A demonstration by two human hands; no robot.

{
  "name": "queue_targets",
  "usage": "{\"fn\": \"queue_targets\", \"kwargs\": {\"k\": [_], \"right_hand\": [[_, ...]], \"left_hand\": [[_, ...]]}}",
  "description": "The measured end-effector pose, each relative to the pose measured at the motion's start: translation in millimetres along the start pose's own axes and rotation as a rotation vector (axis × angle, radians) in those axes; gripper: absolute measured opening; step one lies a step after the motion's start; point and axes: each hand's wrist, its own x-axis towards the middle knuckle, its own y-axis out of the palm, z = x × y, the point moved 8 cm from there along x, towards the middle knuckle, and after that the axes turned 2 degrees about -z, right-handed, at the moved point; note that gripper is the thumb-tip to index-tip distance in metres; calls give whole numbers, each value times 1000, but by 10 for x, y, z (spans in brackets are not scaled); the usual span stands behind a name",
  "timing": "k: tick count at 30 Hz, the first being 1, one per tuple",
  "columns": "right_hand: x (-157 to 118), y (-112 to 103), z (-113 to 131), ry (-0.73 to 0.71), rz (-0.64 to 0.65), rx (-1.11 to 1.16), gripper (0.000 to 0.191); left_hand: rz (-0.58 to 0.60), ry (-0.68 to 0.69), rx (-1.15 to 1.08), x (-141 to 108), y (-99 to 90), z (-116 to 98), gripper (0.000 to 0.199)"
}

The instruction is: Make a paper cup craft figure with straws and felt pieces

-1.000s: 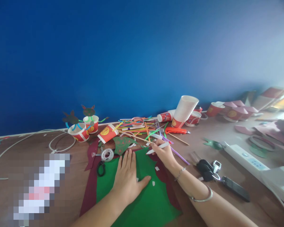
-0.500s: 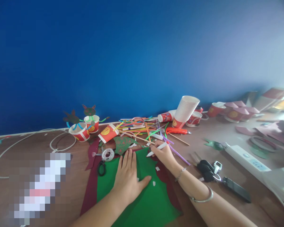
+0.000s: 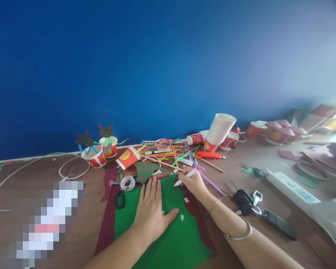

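Observation:
A green sheet (image 3: 184, 239) lies over a dark red sheet (image 3: 104, 231) on the brown table. My left hand (image 3: 151, 213) rests flat on the green sheet, its fingers and thumb spread. My right hand (image 3: 194, 183) grips a white marker (image 3: 187, 176) with a red end; its tip is at the upper right part of the green sheet. Small white scraps (image 3: 182, 217) lie beside my left thumb and near my right wrist. Just beyond my left fingertips is a green cut-out with red marks (image 3: 147, 172). A white tape roll (image 3: 127, 183) and black scissor handles (image 3: 120, 199) sit left of that hand.
Colourful sticks (image 3: 159, 149) lie in a pile by the blue wall. Beside it stand a leaning stack of paper cups (image 3: 218, 130) and an orange cutter (image 3: 209, 154). Keys (image 3: 244, 201) and a white power strip (image 3: 294, 190) are at right, decorated cups (image 3: 93, 156) at left.

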Motion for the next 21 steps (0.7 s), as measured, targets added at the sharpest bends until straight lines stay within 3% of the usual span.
{"fn": "queue_targets", "kwargs": {"k": [21], "right_hand": [[17, -3, 4, -17, -28, -77, 32]], "left_hand": [[5, -3, 3, 1, -6, -8, 92]]}}
